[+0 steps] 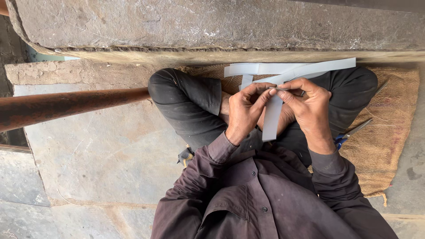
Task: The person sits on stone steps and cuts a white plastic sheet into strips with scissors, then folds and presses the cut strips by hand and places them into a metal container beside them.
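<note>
Both hands, left [243,113] and right [310,108], pinched on a thin metal piece [285,90] across grey strip [272,117]; joining unfinished; pliers [352,132] idle beside right.

Both arms bend inward; left hand [245,111] and right hand [305,105] meet, fingers pinched, over the crossed legs.

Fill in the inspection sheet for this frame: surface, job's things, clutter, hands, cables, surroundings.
Surface: burlap mat on stone floor; person sits cross-legged on it.
Job's things: pale grey strips crossed over the lap; thin metal piece pinched at the crossing.
Clutter: blue-handled pliers on the mat; small dark tool by the knee.
Hands: left hand and right hand both grip strip and metal piece.
Cables: nothing seen.
Surroundings: rusty pipe at left, stone ledge ahead.
</note>
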### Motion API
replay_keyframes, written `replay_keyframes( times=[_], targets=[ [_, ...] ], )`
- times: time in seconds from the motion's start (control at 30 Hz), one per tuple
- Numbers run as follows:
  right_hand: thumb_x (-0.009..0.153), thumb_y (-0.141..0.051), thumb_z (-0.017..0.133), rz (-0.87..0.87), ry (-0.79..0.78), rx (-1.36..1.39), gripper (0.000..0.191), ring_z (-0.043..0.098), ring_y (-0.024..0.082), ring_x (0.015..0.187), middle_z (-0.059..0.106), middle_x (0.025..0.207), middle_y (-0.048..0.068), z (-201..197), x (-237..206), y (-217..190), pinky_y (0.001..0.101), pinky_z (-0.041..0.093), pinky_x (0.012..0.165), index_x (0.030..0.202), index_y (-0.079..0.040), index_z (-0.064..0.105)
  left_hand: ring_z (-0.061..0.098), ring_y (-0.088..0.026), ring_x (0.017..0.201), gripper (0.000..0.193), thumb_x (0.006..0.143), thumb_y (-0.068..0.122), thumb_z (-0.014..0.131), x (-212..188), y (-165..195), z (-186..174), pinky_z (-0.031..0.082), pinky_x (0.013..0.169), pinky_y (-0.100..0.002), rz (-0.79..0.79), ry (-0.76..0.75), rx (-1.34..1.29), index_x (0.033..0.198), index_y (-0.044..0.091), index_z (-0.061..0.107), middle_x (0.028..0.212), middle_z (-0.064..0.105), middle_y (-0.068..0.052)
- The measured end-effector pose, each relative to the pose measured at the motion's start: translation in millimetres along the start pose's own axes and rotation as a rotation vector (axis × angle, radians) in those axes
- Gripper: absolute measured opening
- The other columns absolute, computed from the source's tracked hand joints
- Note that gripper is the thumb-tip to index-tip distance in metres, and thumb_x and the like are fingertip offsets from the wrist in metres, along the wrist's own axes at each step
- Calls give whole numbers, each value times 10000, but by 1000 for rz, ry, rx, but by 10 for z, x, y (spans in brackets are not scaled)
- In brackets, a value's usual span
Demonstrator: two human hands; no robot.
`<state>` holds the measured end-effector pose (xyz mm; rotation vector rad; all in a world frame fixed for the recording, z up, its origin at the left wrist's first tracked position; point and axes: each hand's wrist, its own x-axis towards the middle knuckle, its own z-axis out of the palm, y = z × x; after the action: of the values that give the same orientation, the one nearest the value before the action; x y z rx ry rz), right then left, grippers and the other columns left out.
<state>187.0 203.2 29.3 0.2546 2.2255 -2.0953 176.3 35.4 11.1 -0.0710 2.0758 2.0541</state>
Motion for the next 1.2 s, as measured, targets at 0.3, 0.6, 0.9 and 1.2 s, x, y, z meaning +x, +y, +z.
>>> replay_keyframes(
  times=[0.3,0.6,0.9,1.2],
  targets=[
    [925,63,740,-51,51,-170,95,712,159,990,734,1023,91,-26,-4,57,275,575,891,1017,41,734,731,-107,918,290,975,148,742,17,31,-65,624,822,-260,-14,-83,-115,1218,-9,721,999,791,-100],
    [953,11,743,19,-12,58,202,674,128,983,733,1070,92,9,-24,8,240,549,890,1153,38,731,737,-88,866,231,966,122,746,-14,115,-66,617,781,-241,-27,-2,30,1175,21,741,960,800,-77],
    [979,-43,774,-195,136,-223,151,716,108,949,745,1076,92,116,-109,-60,220,585,804,1108,24,735,764,-114,953,253,1009,120,703,-43,220,-72,629,840,-253,109,-27,37,1255,61,712,1058,792,-82],
    [998,-29,771,-305,182,-303,137,737,131,971,739,1085,100,197,-155,-100,238,616,809,1108,26,709,751,-123,920,220,1024,116,677,-67,278,-17,613,796,-244,134,4,76,1227,36,693,1056,768,-94]
  ],
)
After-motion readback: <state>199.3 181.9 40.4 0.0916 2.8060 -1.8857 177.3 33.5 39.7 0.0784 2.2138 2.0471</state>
